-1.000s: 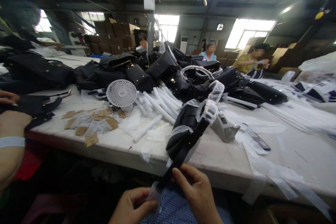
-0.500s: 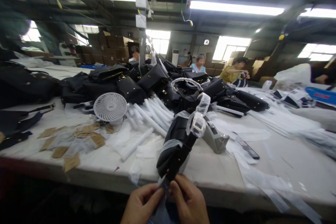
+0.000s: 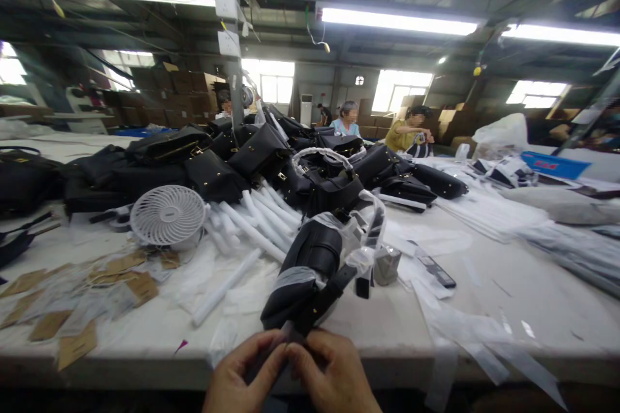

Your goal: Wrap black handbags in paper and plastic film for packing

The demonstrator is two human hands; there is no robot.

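Both my hands meet at the bottom middle, at the near edge of the white table (image 3: 513, 310). My left hand (image 3: 239, 377) and my right hand (image 3: 329, 374) pinch the end of a black strap (image 3: 322, 302), fingers closed on it. The strap runs up to a black handbag (image 3: 303, 264) lying on the table, partly wrapped in clear plastic film. A film-wrapped loop of the strap (image 3: 372, 226) arches to the bag's right. A grey tape dispenser (image 3: 386, 264) stands just behind the strap.
A small white fan (image 3: 168, 216) and white paper rolls (image 3: 252, 229) lie left of the bag. Brown tags (image 3: 77, 343) are scattered at the near left. A heap of black handbags (image 3: 217, 168) fills the middle. People sit at the far side (image 3: 409, 135).
The view has shifted right and down. My hands drew closer together on the strap end. The wrapped strap loop dropped lower beside the bag. The other person's arm at left is out of view.
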